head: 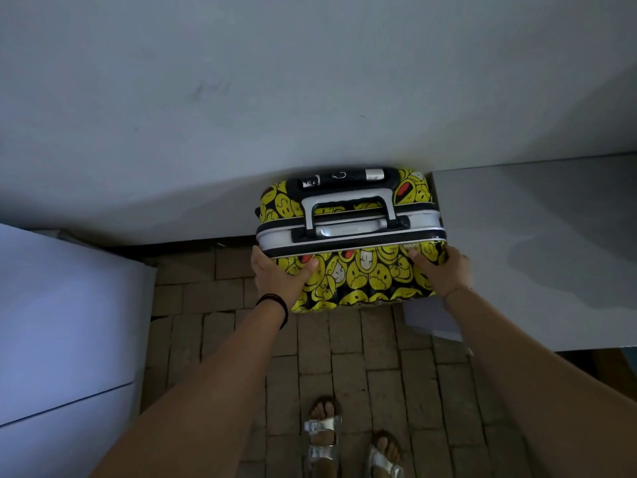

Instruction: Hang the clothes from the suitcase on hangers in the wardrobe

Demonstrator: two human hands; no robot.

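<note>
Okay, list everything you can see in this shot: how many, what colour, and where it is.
suitcase: one, yellow smiley faces on black with a silver band, standing on the floor against the wall
carry handle: one, grey, on top of the suitcase
wall: one, pale grey, behind the suitcase
floor: one, brown brick
left unit: one, white, at the left edge
right unit: one, pale grey, right of the suitcase
sandals: two, silver, on the feet
wristbands: black, on the left wrist
left hand: grips the suitcase's left side
right hand: grips its right side
</note>
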